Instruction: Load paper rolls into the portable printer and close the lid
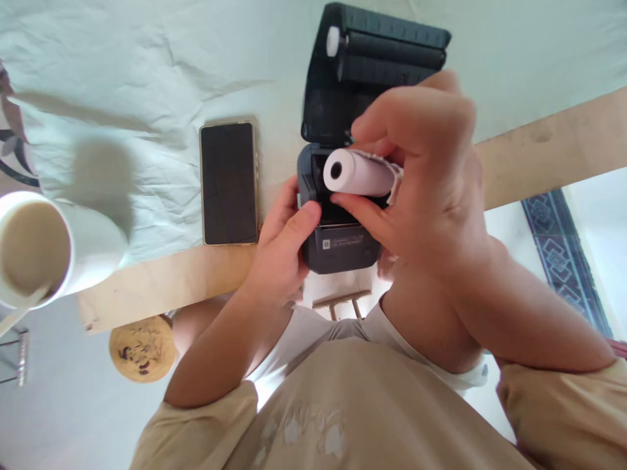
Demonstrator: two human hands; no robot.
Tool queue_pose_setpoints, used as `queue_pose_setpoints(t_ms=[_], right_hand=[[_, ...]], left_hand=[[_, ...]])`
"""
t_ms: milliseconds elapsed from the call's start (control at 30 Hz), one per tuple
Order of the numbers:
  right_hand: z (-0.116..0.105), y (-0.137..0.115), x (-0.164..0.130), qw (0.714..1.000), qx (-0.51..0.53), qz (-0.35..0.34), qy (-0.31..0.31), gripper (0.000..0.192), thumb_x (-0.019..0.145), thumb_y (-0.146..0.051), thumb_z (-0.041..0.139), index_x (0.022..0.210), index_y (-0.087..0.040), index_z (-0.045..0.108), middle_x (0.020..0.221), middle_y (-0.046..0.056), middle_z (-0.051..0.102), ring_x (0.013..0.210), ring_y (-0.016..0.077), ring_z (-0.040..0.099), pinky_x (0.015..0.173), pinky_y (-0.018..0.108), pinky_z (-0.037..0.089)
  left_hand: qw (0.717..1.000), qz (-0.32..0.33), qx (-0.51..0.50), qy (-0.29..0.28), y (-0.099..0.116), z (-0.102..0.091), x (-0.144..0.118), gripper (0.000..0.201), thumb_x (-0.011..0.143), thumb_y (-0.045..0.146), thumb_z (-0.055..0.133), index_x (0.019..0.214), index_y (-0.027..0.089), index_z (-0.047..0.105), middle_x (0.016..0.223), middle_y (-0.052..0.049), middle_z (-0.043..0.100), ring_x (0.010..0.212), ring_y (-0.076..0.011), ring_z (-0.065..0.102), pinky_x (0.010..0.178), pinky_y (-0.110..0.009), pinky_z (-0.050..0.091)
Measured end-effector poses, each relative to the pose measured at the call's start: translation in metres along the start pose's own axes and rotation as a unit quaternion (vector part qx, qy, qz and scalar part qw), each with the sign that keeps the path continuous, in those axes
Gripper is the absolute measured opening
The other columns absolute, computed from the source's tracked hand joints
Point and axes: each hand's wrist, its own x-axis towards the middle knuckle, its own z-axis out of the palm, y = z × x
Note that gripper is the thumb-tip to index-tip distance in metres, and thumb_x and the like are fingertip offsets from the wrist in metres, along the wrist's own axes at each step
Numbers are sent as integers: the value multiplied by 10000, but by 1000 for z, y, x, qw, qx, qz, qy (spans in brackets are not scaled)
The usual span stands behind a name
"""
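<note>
A small black receipt printer (343,254) lies at the table's near edge, its lid (323,98) swung open and away from me. Inside the lid a dark roller with a white gear at its left end shows. My left hand (284,241) grips the printer's left side, thumb over the rim. Between the thumb and fingers of my right hand (426,156) is a white paper roll (362,173), tilted slightly over the open paper compartment. The roll's dark core faces left, and a ragged paper edge shows at its right end. Whether the roll touches the compartment floor, I cannot tell.
Left of the printer a dark-screened phone (229,183) lies on the pale green tablecloth (166,78). A white mug (93,245) of milky drink with a spoon stands at the far left. The table's bare wooden edge (171,287) runs along the front, above a round stool (142,349).
</note>
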Motion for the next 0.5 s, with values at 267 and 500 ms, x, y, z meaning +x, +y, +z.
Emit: queue_pose_setpoints(t_ms=[267,500], right_hand=[[3,6,-5,998,22,-58,-21,309,907,-136,580,1144,-334,576,1047,-66,721,912,130,710,755,269,609],[-8,11,-6,995,31,-81,52,258,932,-197,572,1103,-360,677,1011,-50,762,853,167,731,791,337,625]], left_hand=[[998,4,-54,-28,-1,-3,1,191,915,316,713,1079,221,732,973,12,726,853,-103,707,727,-164,564],[999,8,-41,-20,-1,-1,1,246,888,353,727,1102,234,707,933,-7,745,1035,-194,733,824,-244,596]])
